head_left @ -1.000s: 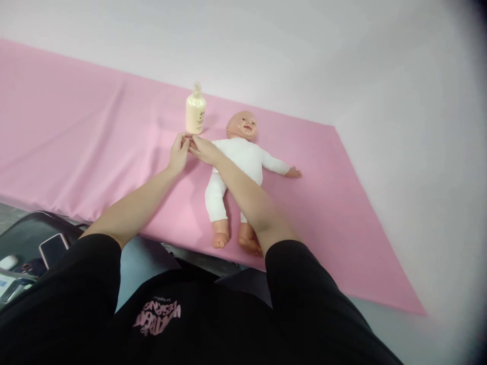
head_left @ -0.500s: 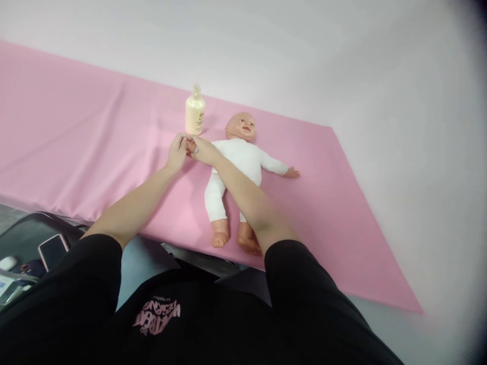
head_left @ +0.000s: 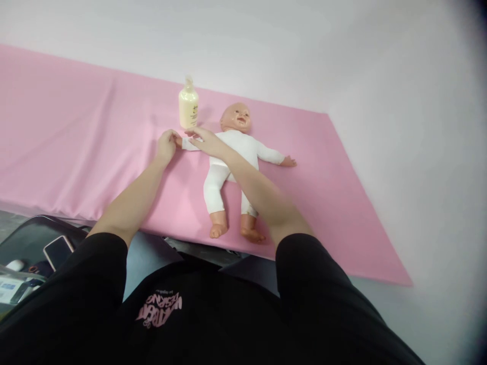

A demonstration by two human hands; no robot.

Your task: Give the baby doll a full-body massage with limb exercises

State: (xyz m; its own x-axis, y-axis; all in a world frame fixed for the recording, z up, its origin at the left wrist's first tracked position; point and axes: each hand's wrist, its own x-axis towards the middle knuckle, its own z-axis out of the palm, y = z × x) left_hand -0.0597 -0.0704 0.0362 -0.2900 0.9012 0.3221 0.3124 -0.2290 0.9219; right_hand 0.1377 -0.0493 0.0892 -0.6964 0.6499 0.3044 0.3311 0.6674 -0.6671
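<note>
A baby doll [head_left: 243,152] in a white body suit lies on its back on the pink cover, head away from me, arms spread and legs toward me. My left hand [head_left: 166,146] has its fingers closed around the doll's hand [head_left: 178,142] at the left. Over the white sleeve of that same arm is my right hand [head_left: 207,142], fingers stretched and apart from the thumb; whether its palm touches the sleeve I cannot tell. Just beyond my hands stands a cream pump bottle [head_left: 188,107], upright, with dark print.
The pink cover [head_left: 327,203] spreads over the long table against a pale wall [head_left: 266,45]. At lower left, a dark chair [head_left: 34,233] carries a phone [head_left: 59,252], a white rounded object [head_left: 15,265] and a clear pouch [head_left: 15,289].
My right hand has come off the doll's hand, moved toward its forearm and opened. My left hand has shifted left, still on the doll's hand. The view has tilted slightly.
</note>
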